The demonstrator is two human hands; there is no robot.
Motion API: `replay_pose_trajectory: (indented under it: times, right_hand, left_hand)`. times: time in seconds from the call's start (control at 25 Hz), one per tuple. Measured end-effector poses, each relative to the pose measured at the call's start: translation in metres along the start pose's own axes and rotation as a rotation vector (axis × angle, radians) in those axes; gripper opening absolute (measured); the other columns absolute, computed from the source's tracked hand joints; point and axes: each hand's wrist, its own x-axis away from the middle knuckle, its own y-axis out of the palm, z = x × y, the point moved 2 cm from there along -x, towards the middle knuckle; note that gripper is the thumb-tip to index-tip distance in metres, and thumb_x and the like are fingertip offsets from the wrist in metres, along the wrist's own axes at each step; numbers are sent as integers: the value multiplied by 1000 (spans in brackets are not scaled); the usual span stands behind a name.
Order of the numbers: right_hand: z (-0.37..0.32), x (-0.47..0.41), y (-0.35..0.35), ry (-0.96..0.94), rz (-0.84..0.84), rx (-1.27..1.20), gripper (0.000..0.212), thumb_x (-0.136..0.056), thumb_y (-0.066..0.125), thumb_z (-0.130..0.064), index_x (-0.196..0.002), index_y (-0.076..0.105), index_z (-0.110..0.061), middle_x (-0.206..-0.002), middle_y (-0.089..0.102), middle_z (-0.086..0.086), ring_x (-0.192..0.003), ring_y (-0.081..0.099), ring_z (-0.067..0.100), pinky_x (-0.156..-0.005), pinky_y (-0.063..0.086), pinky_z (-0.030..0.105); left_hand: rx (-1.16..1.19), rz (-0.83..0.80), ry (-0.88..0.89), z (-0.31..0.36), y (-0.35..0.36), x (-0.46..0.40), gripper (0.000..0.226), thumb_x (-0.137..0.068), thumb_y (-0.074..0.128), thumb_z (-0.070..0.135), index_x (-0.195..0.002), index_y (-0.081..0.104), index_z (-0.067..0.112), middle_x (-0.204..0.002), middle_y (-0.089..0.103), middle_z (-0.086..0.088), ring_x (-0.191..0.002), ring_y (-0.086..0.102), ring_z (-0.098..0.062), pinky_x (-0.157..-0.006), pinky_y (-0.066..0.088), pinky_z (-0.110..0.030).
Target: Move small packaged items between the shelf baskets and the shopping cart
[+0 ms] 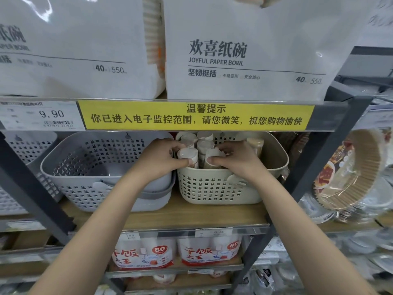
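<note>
Both hands are in the beige basket (214, 188) on the wooden shelf (212, 216). The left hand (163, 158) has its grip closed around one white-capped tube (188, 156) at the front. The right hand (231, 158) is curled on another tube (212, 157) beside it. I judge the step to be a pick from the basket, though a placing would look the same. The next move, if a pick, is to lift both tubes straight up over the rim without hitting the shelf edge above. The cart is not in view.

Count: about six tubes in the beige basket, some hidden by the hands; one grey basket (102, 167) to its left, holding nothing I can see.
</note>
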Motion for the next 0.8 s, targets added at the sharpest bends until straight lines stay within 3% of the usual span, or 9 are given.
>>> replay_pose_trajectory:
  times: [0.12,0.28,0.44,0.64,0.8]
  right_hand:
    - [-1,-2,4,-39,-58,28,50,-78,76,-30,-120,62,-7,-120,65,7,-110,58,19,-91,47,32]
    - [5,-4,4,-59,-134,115,63,-78,73,-41,-130,54,-12,-131,57,2,-117,52,15,-87,39,24]
    - [7,-5,-1,-45,-179,118,62,-81,70,-39,-135,50,-16,-137,52,2,-120,50,15,-88,37,23]
    - [11,-5,1,-55,-141,142,58,-81,71,-33,-132,49,-15,-131,56,3,-118,52,17,-94,44,31]
    - [5,-5,4,-77,-11,103,51,-74,77,-20,-122,61,-13,-116,64,0,-100,57,10,-77,44,17]
  left_hand:
    - [10,38,-18,-2,5,1,50,-79,71,41,-124,61,24,-122,62,3,-108,53,-17,-82,39,-27]
    - [-79,2,11,-2,5,2,53,-84,66,41,-132,54,24,-130,53,-2,-118,48,-22,-96,41,-32]
    - [-96,12,26,-2,1,6,45,-87,63,37,-128,57,19,-131,48,-4,-118,48,-21,-94,37,-28]
    - [-87,12,35,-3,-3,9,38,-90,60,33,-125,57,19,-130,50,-3,-118,48,-19,-86,33,-23]
    - [-82,11,37,-4,-3,12,36,-91,59,34,-124,58,19,-129,51,-2,-116,49,-18,-86,34,-24]
